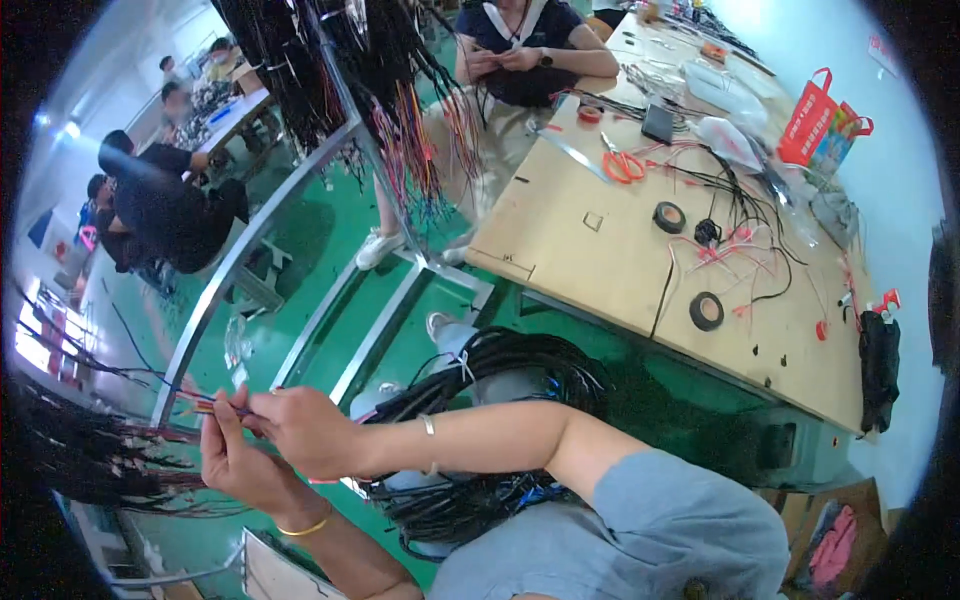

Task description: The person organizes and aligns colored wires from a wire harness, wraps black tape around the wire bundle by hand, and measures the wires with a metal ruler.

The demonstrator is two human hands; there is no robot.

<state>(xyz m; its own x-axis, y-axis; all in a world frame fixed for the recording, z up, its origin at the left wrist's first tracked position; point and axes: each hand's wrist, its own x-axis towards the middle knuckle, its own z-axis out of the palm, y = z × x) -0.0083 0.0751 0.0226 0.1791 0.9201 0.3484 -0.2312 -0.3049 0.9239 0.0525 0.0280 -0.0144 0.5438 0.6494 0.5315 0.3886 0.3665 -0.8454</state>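
Note:
At the left, close to a metal rack (215, 290), my two hands meet on thin coloured wires (203, 406). My right hand (315, 430) reaches across from the right, its fingers pinched around the wires. Just below it, my left hand (245, 475), with a gold bangle at the wrist, pinches the same wires between thumb and fingers. Bare coloured ends stick out to the left of the fingertips. Across my lap lies a thick coil of black cables (500, 355), tied with a pale strip. More black cables (75, 440) hang beside my hands on the left.
Black bundles with coloured ends (410, 140) hang from the rack above. A wooden table (580, 265) on the right holds orange scissors (623, 166), black tape rolls (706, 311) and loose wires. A seated person (520, 60) works beyond it. An open cardboard box (865, 510) stands lower right.

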